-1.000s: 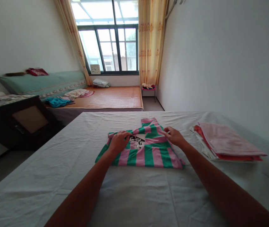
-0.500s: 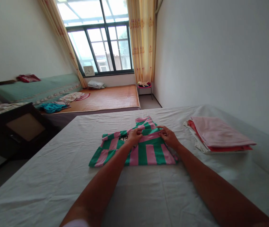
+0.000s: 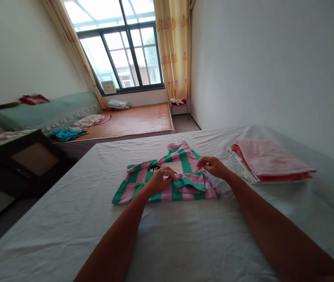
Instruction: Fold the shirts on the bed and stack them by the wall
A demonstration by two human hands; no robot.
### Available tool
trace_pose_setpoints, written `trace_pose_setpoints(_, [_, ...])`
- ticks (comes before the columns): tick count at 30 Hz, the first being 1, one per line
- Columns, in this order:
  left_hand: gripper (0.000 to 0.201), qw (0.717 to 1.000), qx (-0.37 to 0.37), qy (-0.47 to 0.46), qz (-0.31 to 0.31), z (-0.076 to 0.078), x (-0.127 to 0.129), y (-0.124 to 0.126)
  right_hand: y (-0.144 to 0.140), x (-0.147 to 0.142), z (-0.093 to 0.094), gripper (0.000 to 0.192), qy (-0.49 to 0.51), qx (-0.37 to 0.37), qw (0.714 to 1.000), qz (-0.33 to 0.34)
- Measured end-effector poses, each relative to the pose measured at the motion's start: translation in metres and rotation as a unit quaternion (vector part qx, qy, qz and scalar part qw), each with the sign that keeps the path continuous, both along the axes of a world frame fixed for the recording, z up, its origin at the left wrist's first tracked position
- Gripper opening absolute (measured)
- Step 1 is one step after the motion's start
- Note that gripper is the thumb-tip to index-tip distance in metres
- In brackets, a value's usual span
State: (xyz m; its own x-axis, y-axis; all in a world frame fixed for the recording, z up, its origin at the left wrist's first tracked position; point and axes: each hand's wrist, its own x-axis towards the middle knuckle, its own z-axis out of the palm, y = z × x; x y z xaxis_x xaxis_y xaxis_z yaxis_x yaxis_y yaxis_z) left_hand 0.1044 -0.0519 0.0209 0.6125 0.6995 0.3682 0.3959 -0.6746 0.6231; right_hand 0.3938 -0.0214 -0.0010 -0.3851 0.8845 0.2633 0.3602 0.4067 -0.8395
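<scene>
A pink and green striped shirt (image 3: 137, 192) lies partly folded on the white sheet of the bed in front of me. A dark and pale print shows at its middle. My left hand (image 3: 162, 178) pinches the edge of a raised flap of the fabric, thumb and fingers together. At the flap's right end my right hand (image 3: 212, 166) grips the cloth between its fingertips. Between the two hands the flap is lifted and tilted toward me. The shirt's narrow far part stretches away beyond the hands.
Folded pink, red and white cloths form a stack (image 3: 272, 160) on the right, near the wall. The white sheet (image 3: 52, 219) covers the near bed. Beyond stands another bed with a brown mat (image 3: 143, 121), and a dark cabinet (image 3: 23, 164) is at left.
Both hands have lifted a flap of the shirt and brought it toward me, uncovering more of the print. My left hand moved nearer; my right hand shifted slightly right.
</scene>
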Motion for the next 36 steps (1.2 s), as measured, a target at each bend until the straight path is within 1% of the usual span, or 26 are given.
trace_pose_setpoints(2, [0.022, 0.999, 0.006, 0.006, 0.035, 0.003, 0.002, -0.001, -0.004, -0.008, 0.005, 0.019, -0.082, 0.044, 0.995, -0.025])
trace_pose_setpoints(4, [0.015, 0.997, 0.009, 0.056, 0.047, 0.004, 0.004, -0.004, -0.01, -0.015, 0.01, 0.014, -0.16, 0.071, 0.984, -0.024])
trace_pose_setpoints(5, [0.017, 0.995, 0.014, 0.088, 0.049, 0.003, 0.005, -0.006, -0.013, -0.018, 0.012, 0.015, -0.188, 0.076, 0.979, -0.017])
trace_pose_setpoints(6, [0.023, 0.991, 0.021, 0.12, 0.056, 0.002, 0.007, -0.009, -0.016, -0.021, 0.013, 0.018, -0.206, 0.073, 0.976, -0.006])
trace_pose_setpoints(8, [0.032, 0.981, 0.04, 0.177, 0.076, 0.001, 0.011, -0.015, -0.022, -0.025, 0.016, 0.023, -0.22, 0.049, 0.974, 0.03])
trace_pose_setpoints(9, [0.032, 0.975, 0.047, 0.2, 0.082, 0.0, 0.013, -0.018, -0.024, -0.027, 0.017, 0.025, -0.225, 0.034, 0.972, 0.057])
trace_pose_setpoints(11, [0.025, 0.967, 0.056, 0.234, 0.09, 0.001, 0.019, -0.023, -0.028, -0.031, 0.018, 0.029, -0.237, 0.016, 0.966, 0.105])
trace_pose_setpoints(12, [0.021, 0.963, 0.058, 0.244, 0.093, 0.002, 0.021, -0.025, -0.03, -0.033, 0.018, 0.031, -0.246, 0.013, 0.962, 0.117])
trace_pose_setpoints(14, [0.016, 0.96, 0.057, 0.255, 0.106, 0.005, 0.023, -0.027, -0.033, -0.034, 0.019, 0.037, -0.264, 0.019, 0.957, 0.119])
trace_pose_setpoints(17, [0.018, 0.959, 0.062, 0.243, 0.132, 0.013, 0.02, -0.027, -0.034, -0.03, 0.023, 0.05, -0.268, 0.035, 0.953, 0.134])
trace_pose_setpoints(18, [0.019, 0.961, 0.064, 0.238, 0.129, 0.016, 0.018, -0.026, -0.034, -0.027, 0.026, 0.051, -0.267, 0.037, 0.951, 0.151])
trace_pose_setpoints(19, [0.018, 0.963, 0.059, 0.237, 0.111, 0.019, 0.015, -0.025, -0.034, -0.024, 0.029, 0.05, -0.266, 0.032, 0.948, 0.172])
trace_pose_setpoints(22, [0.008, 0.968, 0.013, 0.249, -0.005, 0.023, 0.009, -0.022, -0.035, -0.017, 0.04, 0.031, -0.256, -0.014, 0.938, 0.235])
trace_pose_setpoints(23, [0.007, 0.969, 0.002, 0.248, -0.024, 0.023, 0.008, -0.021, -0.035, -0.017, 0.042, 0.026, -0.247, -0.027, 0.939, 0.237])
trace_pose_setpoints(24, [0.013, 0.97, -0.001, 0.243, -0.022, 0.021, 0.008, -0.02, -0.036, -0.018, 0.042, 0.026, -0.235, -0.032, 0.946, 0.222])
trace_pose_setpoints(26, [0.022, 0.973, 0.008, 0.231, 0.021, 0.015, 0.011, -0.019, -0.035, -0.022, 0.04, 0.032, -0.218, -0.025, 0.961, 0.171])
trace_pose_setpoints(27, [0.022, 0.972, 0.009, 0.23, 0.04, 0.012, 0.012, -0.019, -0.035, -0.025, 0.036, 0.033, -0.219, -0.022, 0.964, 0.15])
trace_pose_setpoints(30, [0.018, 0.97, -0.015, 0.239, 0.046, 0.003, 0.012, -0.015, -0.029, -0.028, 0.022, 0.025, -0.253, -0.019, 0.959, 0.124])
trace_pose_setpoints(32, [0.021, 0.969, -0.022, 0.235, 0.07, 0.004, 0.005, -0.01, -0.023, -0.025, 0.013, 0.026, -0.277, 0.003, 0.957, 0.089])
trace_pose_setpoints(34, [0.022, 0.964, -0.003, 0.225, 0.139, 0.009, -0.012, -0.002, -0.018, -0.018, 0.007, 0.03, -0.289, 0.032, 0.956, 0.038])
trace_pose_setpoints(36, [0.021, 0.944, 0.036, 0.221, 0.243, 0.017, -0.037, 0.008, -0.014, -0.013, 0.005, 0.028, -0.287, 0.054, 0.956, -0.014])
